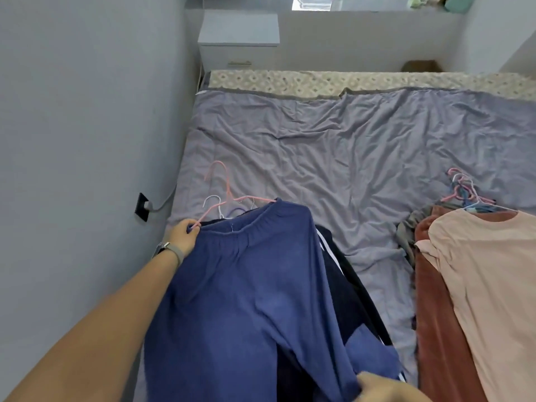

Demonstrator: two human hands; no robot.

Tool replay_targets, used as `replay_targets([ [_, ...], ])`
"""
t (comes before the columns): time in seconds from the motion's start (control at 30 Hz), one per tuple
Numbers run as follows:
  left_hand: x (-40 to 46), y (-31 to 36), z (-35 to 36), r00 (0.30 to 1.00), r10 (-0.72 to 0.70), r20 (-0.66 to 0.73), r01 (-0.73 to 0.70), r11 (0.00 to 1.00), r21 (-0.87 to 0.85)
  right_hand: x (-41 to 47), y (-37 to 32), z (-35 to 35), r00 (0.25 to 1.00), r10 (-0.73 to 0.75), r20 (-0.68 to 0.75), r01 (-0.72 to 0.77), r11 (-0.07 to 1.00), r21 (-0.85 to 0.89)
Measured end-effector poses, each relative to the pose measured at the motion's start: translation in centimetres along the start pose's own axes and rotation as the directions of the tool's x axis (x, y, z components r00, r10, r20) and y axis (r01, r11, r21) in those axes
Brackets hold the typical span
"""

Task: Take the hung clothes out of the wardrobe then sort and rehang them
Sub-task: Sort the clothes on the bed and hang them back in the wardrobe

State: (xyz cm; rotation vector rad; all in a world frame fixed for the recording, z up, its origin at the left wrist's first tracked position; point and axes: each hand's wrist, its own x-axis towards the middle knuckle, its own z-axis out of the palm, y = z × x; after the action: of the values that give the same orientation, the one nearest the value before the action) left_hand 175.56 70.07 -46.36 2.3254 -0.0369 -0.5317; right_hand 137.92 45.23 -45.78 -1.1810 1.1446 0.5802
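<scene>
L hand (183, 233) pinches pink hanger (229, 198) end, R hand (385, 387) grips blue trousers (246, 300) hem on bed (348, 146) pile: lay flat w/ waistband straight, pref. clear of peach top (487, 285) stack.

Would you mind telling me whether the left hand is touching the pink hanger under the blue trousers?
Touching. The head view shows the left hand with its fingers curled round the end of the pink hanger beside the blue trousers' waistband.

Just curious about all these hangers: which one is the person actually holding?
The pink hanger carrying the blue trousers. The left hand grips its end; the other hangers lie untouched on the bed.
</scene>
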Motion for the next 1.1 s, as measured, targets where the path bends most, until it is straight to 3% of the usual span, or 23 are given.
replay_targets([
  [0.03, 0.8, -0.2, 0.5, 1.0, -0.006, 0.008, 0.006, 1.0, 0.015, 0.0, 1.0, 0.5, 0.992, -0.116, 0.053, 0.116, 0.993, 0.01],
  [0.07, 1.6, -0.3, 1.0, 0.999, -0.003, 0.032, 0.002, 0.999, 0.045, 0.6, 1.6, 1.4, 0.993, -0.12, 0.016, 0.12, 0.993, -0.014],
  [0.1, 2.2, -0.3, 1.4, 0.998, 0.002, 0.065, -0.007, 0.996, 0.087, 0.1, 2.1, 2.8, 0.981, -0.164, 0.105, 0.17, 0.985, -0.044],
  [0.13, 2.8, -0.5, 1.7, 0.995, 0.005, 0.099, -0.017, 0.992, 0.123, 1.6, 2.5, 1.8, 0.968, -0.251, -0.02, 0.25, 0.967, -0.044],
  [0.17, 3.3, -0.8, 2.0, 0.992, 0.01, 0.122, -0.031, 0.984, 0.175, 2.7, 2.3, 2.0, 0.922, -0.386, -0.014, 0.384, 0.921, -0.061],
  [0.2, 4.0, -1.3, 2.3, 0.992, 0.017, 0.125, -0.047, 0.968, 0.248, 3.0, 2.9, 2.4, 0.939, -0.269, 0.214, 0.274, 0.962, 0.006],
  [0.23, 4.3, -1.7, 2.4, 0.993, 0.013, 0.116, -0.054, 0.931, 0.361, 3.5, 3.6, 1.2, 0.978, -0.13, 0.165, 0.116, 0.989, 0.091],
  [0.3, 3.9, -2.3, 3.0, 0.998, -0.008, 0.055, -0.024, 0.833, 0.553, 4.5, 4.7, -0.4, 0.996, -0.033, -0.087, 0.048, 0.984, 0.174],
  [0.33, 3.1, -2.4, 3.6, 1.0, -0.014, 0.02, 0.0, 0.828, 0.561, 4.5, 5.0, -0.7, 0.985, -0.015, -0.171, 0.044, 0.985, 0.168],
  [0.4, -0.1, -1.8, 5.1, 0.998, 0.001, -0.062, 0.027, 0.894, 0.448, 3.5, 5.0, 0.0, 0.981, 0.068, -0.181, -0.044, 0.99, 0.134],
  [0.47, -5.0, -1.6, 7.0, 0.995, 0.038, -0.09, -0.015, 0.97, 0.245, 1.7, 5.4, 0.6, 0.983, 0.178, -0.049, -0.179, 0.984, -0.002],
  [0.57, -14.0, -3.1, 10.5, 0.998, 0.02, 0.051, -0.021, 0.999, 0.027, -0.1, 7.4, 0.9, 0.975, 0.215, 0.058, -0.197, 0.953, -0.229],
  [0.67, -22.6, -5.9, 14.5, 0.948, -0.11, 0.299, 0.073, 0.988, 0.133, -0.7, 9.5, 1.9, 0.984, 0.176, 0.003, -0.173, 0.969, -0.179],
  [0.73, -27.3, -7.2, 16.5, 0.907, -0.146, 0.394, 0.023, 0.954, 0.3, -1.0, 10.4, 2.2, 0.991, 0.104, -0.089, -0.12, 0.972, -0.203],
  [0.77, -29.0, -7.8, 17.3, 0.902, -0.185, 0.39, 0.015, 0.917, 0.4, -1.2, 10.9, 2.2, 0.991, 0.075, -0.111, -0.098, 0.97, -0.222],
  [0.83, -31.0, -8.8, 18.1, 0.885, -0.346, 0.31, 0.133, 0.827, 0.546, -2.0, 11.7, 1.9, 0.992, 0.068, -0.106, -0.091, 0.969, -0.23],
  [0.9, -31.9, -9.7, 18.3, 0.847, -0.456, 0.274, 0.287, 0.825, 0.487, -2.9, 12.7, 0.9, 0.997, 0.05, -0.066, -0.063, 0.973, -0.22],
  [1.03, -34.9, -9.9, 18.9, 0.841, -0.475, 0.258, 0.292, 0.801, 0.522, -5.4, 15.7, -3.3, 0.999, 0.006, -0.049, -0.017, 0.976, -0.217],
  [1.1, -37.9, -8.5, 20.0, 0.856, -0.448, 0.257, 0.33, 0.857, 0.395, -7.4, 17.6, -6.3, 0.998, -0.003, -0.056, -0.011, 0.969, -0.246],
])
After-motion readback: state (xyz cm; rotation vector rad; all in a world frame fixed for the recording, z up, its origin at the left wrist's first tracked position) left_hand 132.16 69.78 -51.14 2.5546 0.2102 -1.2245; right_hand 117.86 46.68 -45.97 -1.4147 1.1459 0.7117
